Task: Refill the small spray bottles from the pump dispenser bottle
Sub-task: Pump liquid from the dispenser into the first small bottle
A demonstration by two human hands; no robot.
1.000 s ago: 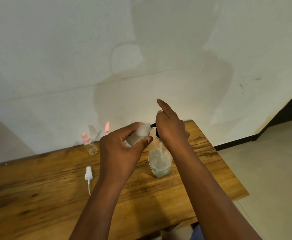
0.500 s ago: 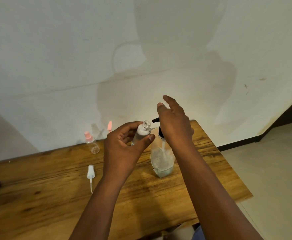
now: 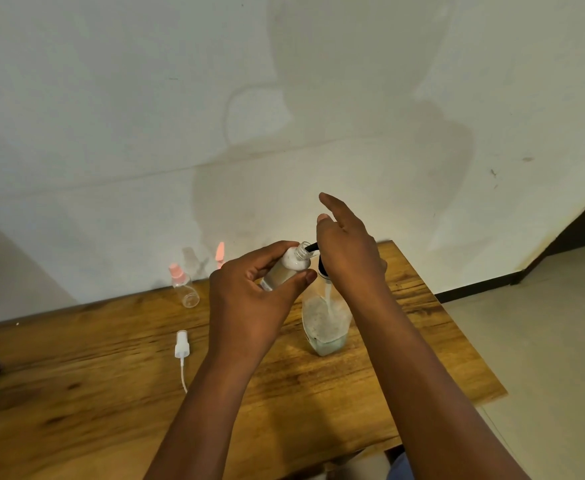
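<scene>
At the back left of the wooden table [image 3: 76,393], against the wall, stands a small clear bottle [image 3: 184,287] with a pink cap, and another pink-tipped one [image 3: 220,252] shows just behind. Nearer lies a white spray head [image 3: 182,348] with its thin tube, apart from everything. Left hand [image 3: 249,299] grips an uncapped spray bottle [image 3: 289,266] between thumb and curled fingers, tilted, its open neck meeting the black spout [image 3: 313,247]. Right hand [image 3: 348,251] rests palm-down on the pump top, fingers straight, forefinger lifted. Below it the pump bottle [image 3: 325,323] stands upright on the table, holding a little pale liquid.
</scene>
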